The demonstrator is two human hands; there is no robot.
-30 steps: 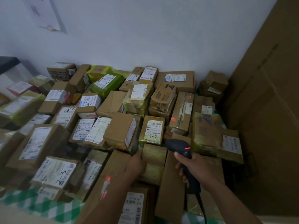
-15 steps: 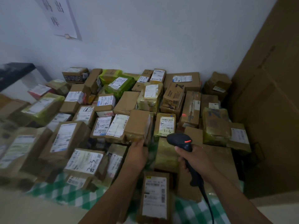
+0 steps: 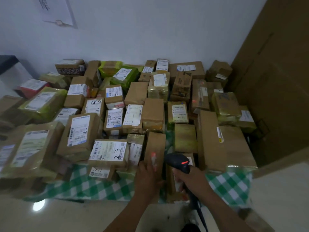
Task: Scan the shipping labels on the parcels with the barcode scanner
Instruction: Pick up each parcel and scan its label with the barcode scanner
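Observation:
Many taped cardboard parcels [image 3: 80, 134] with white shipping labels lie packed together on a green checked cloth [image 3: 229, 185]. My left hand [image 3: 147, 180] grips the near end of a narrow brown parcel [image 3: 155, 144] that stands on its edge and bears a red sticker. No label shows on its visible face. Just to its right, my right hand [image 3: 194, 178] holds a black barcode scanner [image 3: 178, 162] by the handle, its red light on, nose pointing away from me. Red scan spots fall on a brown parcel [image 3: 199, 96] farther back.
A white wall with a taped paper sheet [image 3: 55, 12] runs behind the pile. Large brown cardboard sheets [image 3: 274, 81] stand along the right side. Glossy pale floor [image 3: 66, 215] lies in front. The scanner's cable [image 3: 200, 213] hangs down toward me.
The view has pulled back from the pile. My left hand has come nearer and now grips the narrow brown parcel, which has turned up from lying flat onto its edge. The scanner hand drew back with it.

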